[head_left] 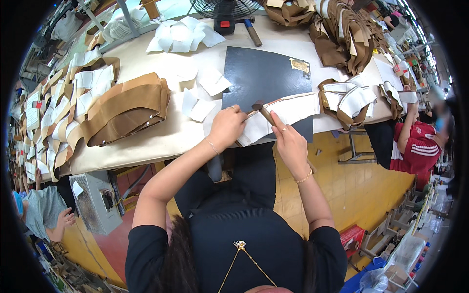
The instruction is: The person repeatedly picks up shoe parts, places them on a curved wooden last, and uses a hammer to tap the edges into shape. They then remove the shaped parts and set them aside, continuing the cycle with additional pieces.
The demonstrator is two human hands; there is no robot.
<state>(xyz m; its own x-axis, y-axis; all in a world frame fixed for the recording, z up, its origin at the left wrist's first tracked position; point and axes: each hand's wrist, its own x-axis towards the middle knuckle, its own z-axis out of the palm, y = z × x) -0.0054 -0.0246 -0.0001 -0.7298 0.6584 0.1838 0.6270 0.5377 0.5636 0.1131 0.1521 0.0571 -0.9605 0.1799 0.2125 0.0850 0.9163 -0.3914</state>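
My right hand [291, 146] is closed around the wooden handle of a small hammer [267, 116]. Its dark head rests at or just over the upper edge of a long curved strip [298, 109], white on its visible face with a brown edge. My left hand [227, 126] pinches the strip's left end, fingertips close to the hammer head. Beneath the strip lies a dark flat board [256, 73]. To the right, the strip reaches a brown and white curved piece [351, 100]. Whether the hammer touches the strip, I cannot tell.
A stack of brown curved panels [129, 105] stands on the left of the table, near white scraps [198, 105]. Another hammer [252, 33] lies beside a black fan [224, 14]. More brown pieces [349, 39] are heaped back right. People [417, 141] work at both sides.
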